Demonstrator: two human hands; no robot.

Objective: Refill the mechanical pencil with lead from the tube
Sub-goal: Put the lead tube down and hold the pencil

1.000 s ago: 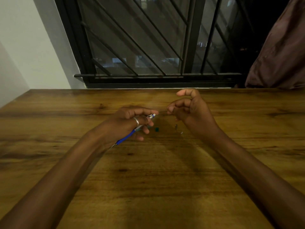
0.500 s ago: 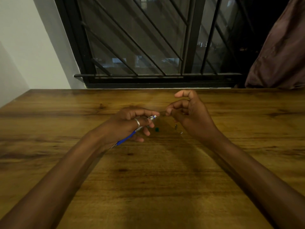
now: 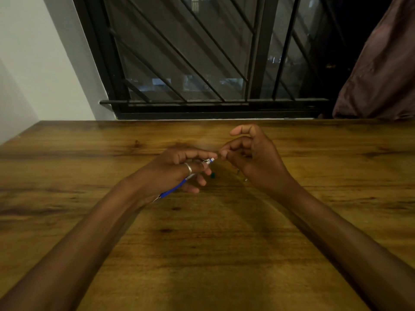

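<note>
**Lead insertion at open pencil end: in progress**

The mechanical pencil (image 3: 179, 186), blue-barrelled, is clamped in the left hand (image 3: 177, 169), fingers wrapped round the barrel. Its writing tip points back toward the wrist; its pale rear end (image 3: 210, 160) projects past the fingers toward the right hand (image 3: 251, 158). The pencil is held clear above the wooden table (image 3: 202, 254).

The right hand's thumb and forefinger are pinched together just beside the rear end. Whether a lead sits in the pinch cannot be told; nothing that fine resolves. The remaining fingers are curled and raised.

Judged step: feeding lead into the open barrel. The next move calls for close alignment of a very thin, brittle piece with a narrow opening, with light pressure only.

On the table under the hands lie a small dark green piece (image 3: 213, 175) and two small metallic bits (image 3: 238, 171), possibly removed pencil parts. The lead tube cannot be identified with certainty.

Nothing obstructs the work. The light is dim, which hampers aiming. The loose pieces lie near the hands and could be knocked away. A barred window (image 3: 202, 63) stands beyond the table's far edge.
</note>
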